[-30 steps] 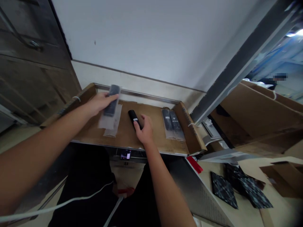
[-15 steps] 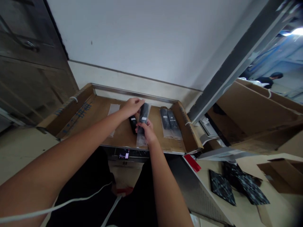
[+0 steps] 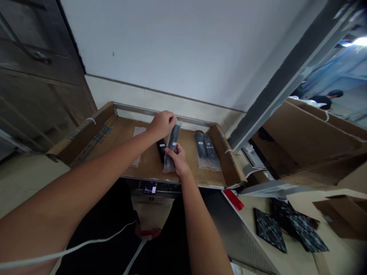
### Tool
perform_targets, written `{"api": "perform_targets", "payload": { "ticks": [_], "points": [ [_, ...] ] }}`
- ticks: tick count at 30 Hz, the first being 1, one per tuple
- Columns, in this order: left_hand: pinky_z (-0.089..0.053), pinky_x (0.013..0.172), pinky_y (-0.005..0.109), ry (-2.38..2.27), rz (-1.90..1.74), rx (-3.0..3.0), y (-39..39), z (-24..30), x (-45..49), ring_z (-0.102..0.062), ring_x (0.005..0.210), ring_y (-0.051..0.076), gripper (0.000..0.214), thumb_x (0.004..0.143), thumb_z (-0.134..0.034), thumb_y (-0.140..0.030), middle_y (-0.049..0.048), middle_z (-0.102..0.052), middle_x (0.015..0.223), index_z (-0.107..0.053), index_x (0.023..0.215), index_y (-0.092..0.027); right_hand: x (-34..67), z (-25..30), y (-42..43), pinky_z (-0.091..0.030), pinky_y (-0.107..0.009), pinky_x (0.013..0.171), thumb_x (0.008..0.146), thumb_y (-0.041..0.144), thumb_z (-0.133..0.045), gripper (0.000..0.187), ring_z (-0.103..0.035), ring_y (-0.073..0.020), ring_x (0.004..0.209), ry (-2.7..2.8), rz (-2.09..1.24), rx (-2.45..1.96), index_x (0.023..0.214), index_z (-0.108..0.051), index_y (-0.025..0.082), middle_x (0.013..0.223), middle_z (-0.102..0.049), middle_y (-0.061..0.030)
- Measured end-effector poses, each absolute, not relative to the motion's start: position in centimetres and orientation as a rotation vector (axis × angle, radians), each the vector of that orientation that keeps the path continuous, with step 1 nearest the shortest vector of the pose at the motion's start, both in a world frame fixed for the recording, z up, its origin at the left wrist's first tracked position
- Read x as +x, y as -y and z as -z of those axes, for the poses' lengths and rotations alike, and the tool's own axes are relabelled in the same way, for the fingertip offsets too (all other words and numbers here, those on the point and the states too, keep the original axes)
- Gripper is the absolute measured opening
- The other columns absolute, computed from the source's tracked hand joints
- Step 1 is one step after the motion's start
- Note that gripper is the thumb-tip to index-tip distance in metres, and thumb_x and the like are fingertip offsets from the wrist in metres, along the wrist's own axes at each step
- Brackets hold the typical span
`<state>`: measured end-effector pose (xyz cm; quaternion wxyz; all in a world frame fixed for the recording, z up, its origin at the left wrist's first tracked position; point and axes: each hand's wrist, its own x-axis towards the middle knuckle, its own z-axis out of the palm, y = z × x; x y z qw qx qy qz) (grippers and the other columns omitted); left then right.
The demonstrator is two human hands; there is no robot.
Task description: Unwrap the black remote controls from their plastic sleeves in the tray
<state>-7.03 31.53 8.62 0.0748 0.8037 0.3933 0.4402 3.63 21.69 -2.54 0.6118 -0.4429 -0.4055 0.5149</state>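
Observation:
A dark remote control in a clear plastic sleeve (image 3: 173, 134) is tilted up over the cardboard tray (image 3: 149, 168). My right hand (image 3: 178, 158) grips it low down, with the thumb across the front. At its top end, my left hand (image 3: 164, 124) is closed at the sleeve's edge; the fingertips are partly hidden. Just left of the sleeve lies a black remote control (image 3: 161, 149) with a small white label, partly covered. Two sleeved remote controls (image 3: 207, 151) lie side by side at the tray's right. Further left is a flat whitish plastic sleeve (image 3: 138, 131).
Folded cardboard walls (image 3: 226, 156) bound the tray, with a pale wall behind. A lit phone (image 3: 150, 187) sits below the front edge. To the right stand a large cardboard box (image 3: 318, 141) and dark patterned pieces (image 3: 269, 229). A white cable (image 3: 94, 242) crosses my lap.
My left hand has risen slightly and curled tighter at the sleeve's top. The sleeved remote control has tilted more, its lower end drawn up. My right hand still holds it.

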Motion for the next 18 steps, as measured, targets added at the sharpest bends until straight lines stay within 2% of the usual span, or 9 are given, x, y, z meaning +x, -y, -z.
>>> {"api": "perform_targets", "payload": {
  "ticks": [3, 6, 9, 12, 15, 17, 18],
  "points": [
    [-0.04, 0.07, 0.029, -1.118, -1.425, 2.388, -31.7, -10.7, -5.9, -0.053, 0.072, 0.016, 0.025, 0.09, -0.048, -0.021, 0.0053, -0.059, 0.072, -0.056, 0.067, -0.016, 3.4, 2.6, -21.8, -0.049, -0.023, 0.058, 0.061, 0.041, -0.085, 0.048, -0.056, -0.012, 0.066, 0.976, -1.081, -1.047, 0.095, -0.056, 0.024, 0.079, -0.063, 0.0036],
    [-0.042, 0.07, 0.026, -1.117, -1.477, 2.228, -31.6, -13.3, -5.2, -0.06, 0.082, 0.016, 0.025, 0.095, -0.047, -0.024, 0.0055, -0.061, 0.078, -0.057, 0.074, -0.015, 3.3, 2.6, -21.9, -0.047, -0.023, 0.054, 0.06, 0.039, -0.085, 0.054, -0.053, -0.0127, 0.066, 1.029, -0.99, -1.11, 0.102, -0.053, 0.025, 0.082, -0.06, 0.0038],
    [-0.041, 0.064, 0.02, -1.177, -1.497, 2.026, -31.8, -16.5, -5.4, -0.064, 0.084, 0.012, 0.027, 0.1, -0.04, -0.027, 0.0052, -0.062, 0.09, -0.057, 0.084, -0.013, 3.2, 2.8, -21.9, -0.045, -0.023, 0.057, 0.063, 0.038, -0.081, 0.048, -0.051, -0.0132, 0.069, 1.106, -0.884, -1.167, 0.099, -0.053, 0.024, 0.082, -0.058, 0.0035],
    [-0.038, 0.06, 0.018, -1.168, -1.583, 1.854, -33.0, -20.2, -7.0, -0.065, 0.072, 0.008, 0.032, 0.101, -0.027, -0.029, 0.0052, -0.063, 0.1, -0.052, 0.101, -0.009, 3.2, 2.9, -22.0, -0.045, -0.025, 0.066, 0.066, 0.034, -0.075, 0.038, -0.051, -0.0137, 0.073, 1.163, -0.794, -1.192, 0.096, -0.055, 0.021, 0.081, -0.057, 0.003],
    [-0.042, 0.066, 0.024, -1.318, -1.731, 1.786, -35.1, -23.1, -10.3, -0.064, 0.068, 0.008, 0.045, 0.102, -0.013, -0.03, 0.0046, -0.059, 0.096, -0.046, 0.118, -0.003, 3.2, 2.9, -22.0, -0.04, -0.025, 0.065, 0.068, 0.031, -0.07, 0.027, -0.047, -0.0129, 0.07, 1.178, -0.728, -1.236, 0.087, -0.054, 0.021, 0.076, -0.052, 0.0044],
    [-0.048, 0.071, 0.032, -1.53, -1.762, 1.749, -36.5, -23.3, -13.3, -0.063, 0.071, 0.01, 0.043, 0.103, -0.021, -0.027, 0.0054, -0.059, 0.094, -0.048, 0.121, 0.001, 3.3, 2.8, -22.0, -0.038, -0.024, 0.063, 0.068, 0.03, -0.068, 0.023, -0.044, -0.0124, 0.067, 1.17, -0.704, -1.26, 0.08, -0.051, 0.021, 0.072, -0.048, 0.0054],
    [-0.05, 0.074, 0.038, -1.664, -1.704, 1.773, -37.2, -22.7, -14.9, -0.061, 0.073, 0.012, 0.041, 0.102, -0.028, -0.027, 0.0065, -0.059, 0.093, -0.053, 0.116, 0.003, 3.3, 2.7, -22.0, -0.037, -0.024, 0.062, 0.068, 0.029, -0.068, 0.022, -0.043, -0.0123, 0.067, 1.168, -0.704, -1.266, 0.079, -0.05, 0.021, 0.071, -0.047, 0.0056]
  ]
}}
